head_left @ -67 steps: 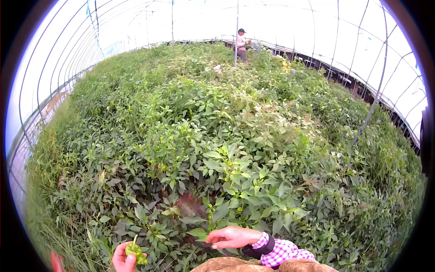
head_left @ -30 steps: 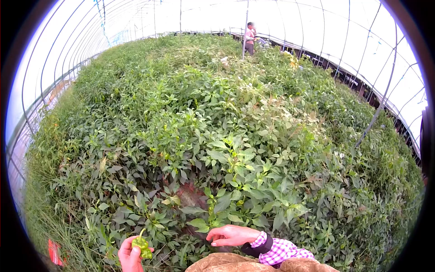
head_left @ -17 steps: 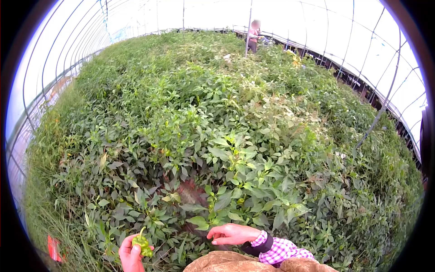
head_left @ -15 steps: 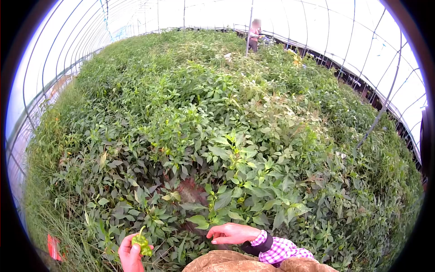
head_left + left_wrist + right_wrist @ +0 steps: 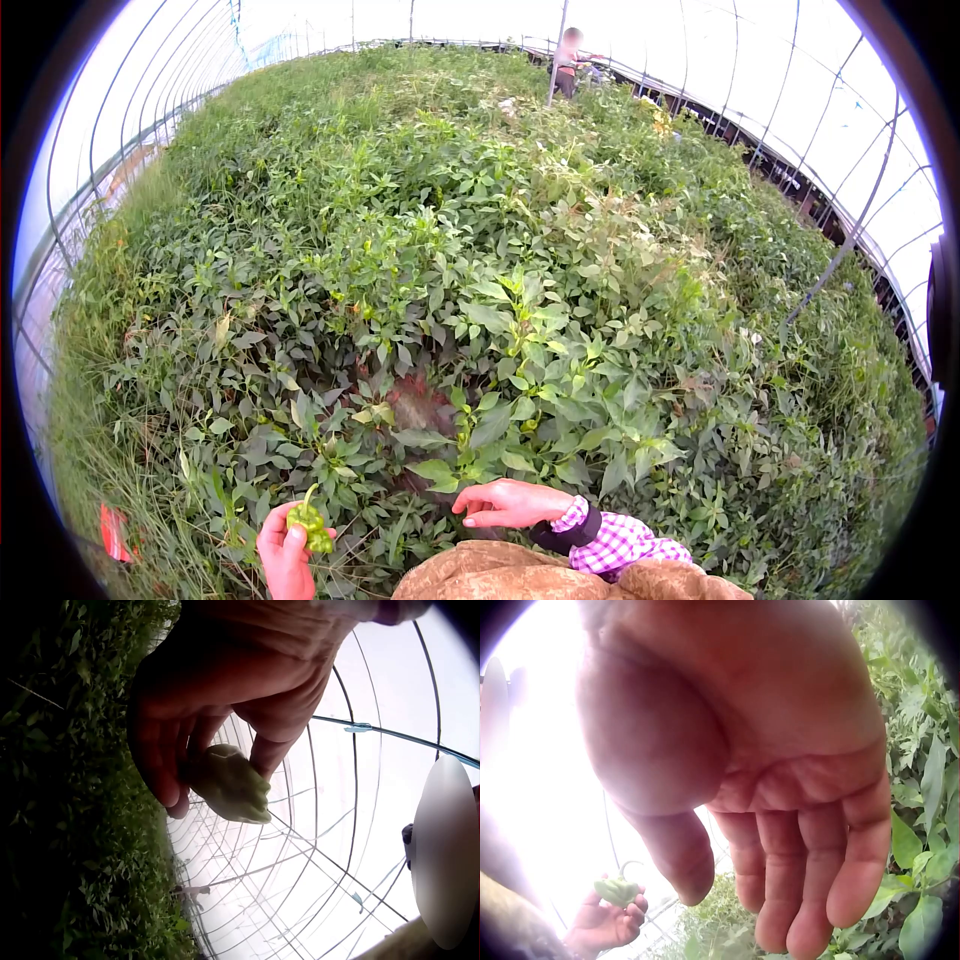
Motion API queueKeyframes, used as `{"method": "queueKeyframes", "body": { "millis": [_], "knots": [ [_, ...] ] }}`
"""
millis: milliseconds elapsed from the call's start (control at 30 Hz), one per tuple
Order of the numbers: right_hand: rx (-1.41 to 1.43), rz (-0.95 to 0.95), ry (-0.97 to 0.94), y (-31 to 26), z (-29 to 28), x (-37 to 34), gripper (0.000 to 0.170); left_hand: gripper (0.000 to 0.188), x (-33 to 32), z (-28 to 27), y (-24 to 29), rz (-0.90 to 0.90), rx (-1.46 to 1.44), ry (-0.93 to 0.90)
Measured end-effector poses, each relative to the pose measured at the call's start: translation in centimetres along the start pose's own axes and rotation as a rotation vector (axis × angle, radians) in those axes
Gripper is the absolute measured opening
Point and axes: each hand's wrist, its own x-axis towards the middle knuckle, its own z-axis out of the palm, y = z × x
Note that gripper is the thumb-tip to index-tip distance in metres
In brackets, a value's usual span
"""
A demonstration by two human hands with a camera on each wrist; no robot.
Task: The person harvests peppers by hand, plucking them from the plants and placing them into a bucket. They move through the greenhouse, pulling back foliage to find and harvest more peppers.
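Observation:
My left hand pinches a green pepper between thumb and fingers, its curved stem pointing up. In the left wrist view the pepper shows pale, lumpy skin below the palm, between thumb and fingertips. My right hand hovers in front of the body over the leaves, holding nothing. Its fingers hang loosely extended in the right wrist view, thumb apart from them. The left hand with the pepper shows small beyond it in that view. Pepper plants grow thickly just past both hands.
Arched metal hoops and white film of a greenhouse surround the plants. A metal pole slants at the right. Another person stands far back beside a post. A red-and-white object lies in tall grass at lower left.
The left hand, with the pepper, has come up and slightly right from the lower edge. The head view has tilted down, so the far person sits higher. The right hand stays nearly still.

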Motion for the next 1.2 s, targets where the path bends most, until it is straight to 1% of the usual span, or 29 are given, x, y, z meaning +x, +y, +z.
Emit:
{"method": "queueKeyframes", "body": {
  "millis": [233, 367, 433, 500, 567, 600, 667, 700, 733, 767, 800, 833, 867, 900, 967, 1033, 1100, 1133, 1167, 1200],
  "knots": [
    [0.004, 0.01, -0.01, -0.4, 0.2, 0.6, 0.033, 0.036, -0.1, -0.2, 0.0, -0.017, 0.006, 0.034],
    [0.054, 0.026, -0.027, -0.7, 0.0, 0.8, 0.032, 0.038, -0.1, -0.8, 0.2, -0.033, 0.011, 0.007],
    [0.046, 0.052, -0.022, -1.0, -0.2, 0.7, 0.033, 0.027, -1.2, -0.1, 1.7, -0.102, 0.059, 0.035],
    [0.04, 0.045, -0.017, -0.4, -0.2, 0.9, 0.033, 0.026, -1.1, -0.1, 1.4, -0.095, 0.05, 0.046],
    [0.04, 0.042, -0.016, 0.0, -0.1, 1.1, 0.034, 0.037, -0.9, -0.7, 0.9, -0.12, 0.12, 0.035],
    [0.027, 0.044, -0.011, 0.0, -0.1, 1.2, 0.034, 0.037, -0.5, -0.5, 0.3, -0.129, 0.121, 0.039],
    [0.03, 0.021, 0.024, 0.4, 0.1, 1.6, 0.033, 0.042, 0.5, 0.5, -1.0, -0.064, -0.094, 0.098],
    [0.059, 0.093, -0.01, 0.6, -0.1, 2.1, 0.032, 0.042, 0.5, 1.1, 0.1, -0.157, -0.183, 0.057],
    [0.064, 0.082, -0.015, 0.9, -0.4, 2.6, 0.031, 0.043, 0.5, 1.4, -0.4, -0.153, -0.148, 0.065],
    [0.075, 0.057, 0.02, 1.3, -0.4, 3.1, 0.03, 0.05, 0.5, 1.5, -0.9, -0.179, -0.151, 0.042],
    [0.112, 0.069, 0.053, 2.4, -0.3, 3.8, 0.03, 0.05, 0.4, 1.4, -1.7, -0.234, -0.224, 0.031],
    [0.11, 0.01, 0.108, 3.5, 0.0, 4.6, 0.029, 0.05, 0.5, 1.3, -2.2, -0.302, -0.296, 0.016],
    [0.122, 0.105, 0.086, 4.4, 0.1, 5.3, 0.027, 0.05, 0.4, 1.0, -3.3, -0.333, -0.382, -0.021],
    [0.176, 0.243, 0.085, 4.6, 0.4, 5.8, 0.023, 0.05, 0.1, 0.9, -4.0, -0.377, -0.418, -0.028],
    [0.239, 0.391, 0.074, 6.3, 2.0, 7.1, 0.019, 0.05, -0.3, 0.5, -5.9, -0.434, -0.485, -0.008],
    [0.265, 0.432, -0.003, 8.9, 4.3, 8.3, 0.019, 0.051, -0.8, -0.3, -7.9, -0.473, -0.523, 0.001],
    [0.133, 0.32, 0.004, 10.5, 7.0, 9.5, 0.023, 0.051, -0.9, -0.8, -9.6, -0.521, -0.538, 0.059],
    [0.132, 0.303, -0.037, 11.9, 8.8, 10.0, 0.029, 0.051, -1.1, -1.2, -10.7, -0.543, -0.486, 0.064],
    [0.089, 0.246, -0.102, 13.3, 10.3, 10.6, 0.034, 0.051, -1.3, -1.5, -11.8, -0.565, -0.434, 0.066],
    [-0.124, 0.221, -0.089, 13.7, 12.1, 10.9, 0.031, 0.044, -1.4, -1.8, -12.7, -0.603, -0.46, 0.091]
  ]
}}
